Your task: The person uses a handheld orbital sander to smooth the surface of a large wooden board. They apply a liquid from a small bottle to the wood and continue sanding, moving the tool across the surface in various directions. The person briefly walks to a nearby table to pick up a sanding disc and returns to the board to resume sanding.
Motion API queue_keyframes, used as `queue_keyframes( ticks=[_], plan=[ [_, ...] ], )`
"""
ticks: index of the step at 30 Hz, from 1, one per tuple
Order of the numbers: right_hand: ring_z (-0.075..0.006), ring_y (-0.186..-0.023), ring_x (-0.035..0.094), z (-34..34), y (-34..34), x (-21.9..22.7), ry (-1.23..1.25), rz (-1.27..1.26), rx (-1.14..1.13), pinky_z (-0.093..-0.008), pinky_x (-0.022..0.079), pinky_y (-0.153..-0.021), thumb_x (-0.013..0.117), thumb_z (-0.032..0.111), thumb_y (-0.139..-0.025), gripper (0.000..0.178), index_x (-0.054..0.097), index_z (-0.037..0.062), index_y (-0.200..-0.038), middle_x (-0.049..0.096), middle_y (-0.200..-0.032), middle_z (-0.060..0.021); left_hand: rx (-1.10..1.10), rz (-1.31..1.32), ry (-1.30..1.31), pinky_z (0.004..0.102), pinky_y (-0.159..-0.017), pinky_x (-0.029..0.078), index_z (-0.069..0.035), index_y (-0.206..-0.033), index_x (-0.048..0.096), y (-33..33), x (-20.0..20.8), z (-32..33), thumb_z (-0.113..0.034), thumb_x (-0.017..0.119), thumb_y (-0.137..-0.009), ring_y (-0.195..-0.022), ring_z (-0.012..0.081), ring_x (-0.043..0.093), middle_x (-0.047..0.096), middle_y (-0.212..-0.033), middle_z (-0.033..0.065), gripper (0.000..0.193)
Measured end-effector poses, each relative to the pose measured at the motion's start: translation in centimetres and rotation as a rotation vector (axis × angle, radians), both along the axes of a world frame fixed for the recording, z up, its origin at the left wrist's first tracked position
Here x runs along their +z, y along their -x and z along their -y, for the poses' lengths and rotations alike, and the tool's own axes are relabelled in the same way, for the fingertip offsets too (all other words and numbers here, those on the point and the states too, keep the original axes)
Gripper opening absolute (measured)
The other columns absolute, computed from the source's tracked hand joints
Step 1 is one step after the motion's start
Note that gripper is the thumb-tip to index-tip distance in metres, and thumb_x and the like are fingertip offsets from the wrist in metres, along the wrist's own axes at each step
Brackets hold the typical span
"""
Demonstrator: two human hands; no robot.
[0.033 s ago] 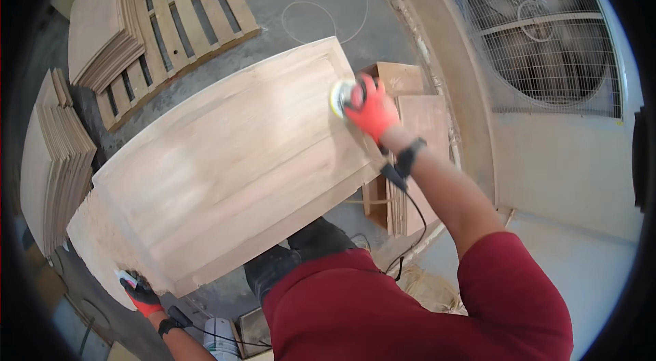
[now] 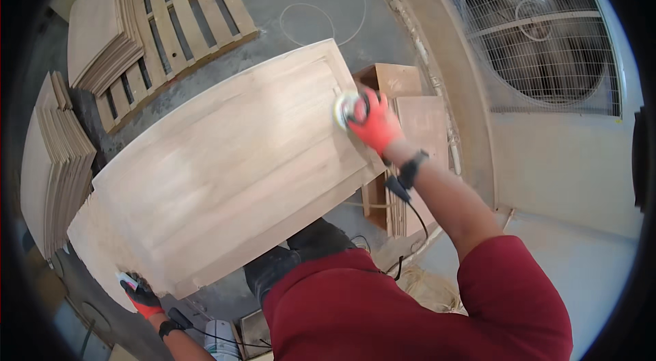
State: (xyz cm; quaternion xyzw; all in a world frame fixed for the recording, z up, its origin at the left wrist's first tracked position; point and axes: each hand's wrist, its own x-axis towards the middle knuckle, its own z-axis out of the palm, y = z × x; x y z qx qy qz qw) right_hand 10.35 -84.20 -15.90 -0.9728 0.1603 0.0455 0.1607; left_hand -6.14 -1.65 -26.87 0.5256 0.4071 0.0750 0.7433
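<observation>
A large pale wooden panel [image 2: 225,149] with a framed edge lies slanted in front of me. My right hand [image 2: 379,125], in a red glove, is wrapped round a round sander [image 2: 345,111] pressed on the panel near its right end. A black cord [image 2: 417,210] hangs below the right wrist. At the panel's lower left corner, my left hand [image 2: 143,298], in a red and black glove, is closed on a small white object [image 2: 127,280], whose kind I cannot make out. The left fingers rest against the panel there.
Stacks of thin boards [image 2: 99,26] and curved panels [image 2: 55,163] stand left, beside a slatted wooden pallet [image 2: 188,12]. Wooden boxes [image 2: 400,81] and boards are at right, beneath the panel. A caged fan [image 2: 533,29] fills the upper right wall. A thin hose [image 2: 362,5] loops across the floor.
My right hand has shifted slightly toward me and to the right with the sander, still on the panel. My left hand stays in about the same place.
</observation>
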Motion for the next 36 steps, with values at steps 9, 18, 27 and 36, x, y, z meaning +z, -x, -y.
queue_keyframes(
  ticks=[9,18,27,36],
  plan=[
    [-0.0446,-0.106,0.065,1.3,3.5,1.3,0.026,-0.079,0.040,-0.0522,0.055,-0.090,0.080,0.042,-0.079,0.075,0.046,0.0169,-0.141,0.050,-0.136,-0.0215,0.063,-0.049,-0.036,0.0222,-0.071,0.048,-0.011,-0.134,0.054,-2.2,2.7,4.3,-0.050,0.056,-0.103,-0.083,0.0094,0.058,0.064,-0.102,0.0004,0.050],
    [-0.0420,-0.114,0.064,-2.2,-15.3,1.2,0.113,-0.102,-0.187,-0.0466,0.054,-0.098,0.074,0.046,-0.084,0.073,0.044,0.0146,-0.143,0.050,-0.138,-0.0228,-0.052,-0.009,0.096,0.0221,-0.066,0.049,-0.014,-0.126,0.057,-1.7,1.3,1.8,-0.050,0.056,-0.104,-0.080,0.0103,0.060,0.066,-0.102,0.0013,0.043],
    [-0.0413,-0.111,0.065,-23.5,-16.5,3.0,0.042,-0.090,0.102,-0.0482,0.050,-0.101,0.074,0.042,-0.085,0.064,0.047,0.0142,-0.137,0.050,-0.136,-0.0224,-0.079,-0.031,0.197,0.0220,-0.051,0.042,-0.018,-0.117,0.061,-1.8,2.6,3.3,-0.053,0.056,-0.102,-0.067,0.0098,0.057,0.066,-0.092,-0.0014,0.038],
    [-0.0416,-0.108,0.066,-42.9,-15.2,3.2,0.033,-0.070,0.412,-0.0487,0.054,-0.093,0.074,0.040,-0.086,0.062,0.048,0.0149,-0.136,0.050,-0.135,-0.0244,-0.016,-0.032,0.185,0.0279,-0.057,0.049,-0.010,-0.124,0.059,-2.1,3.4,4.6,-0.043,0.060,-0.102,-0.071,0.0172,0.064,0.068,-0.092,0.0070,0.039]
  ],
)
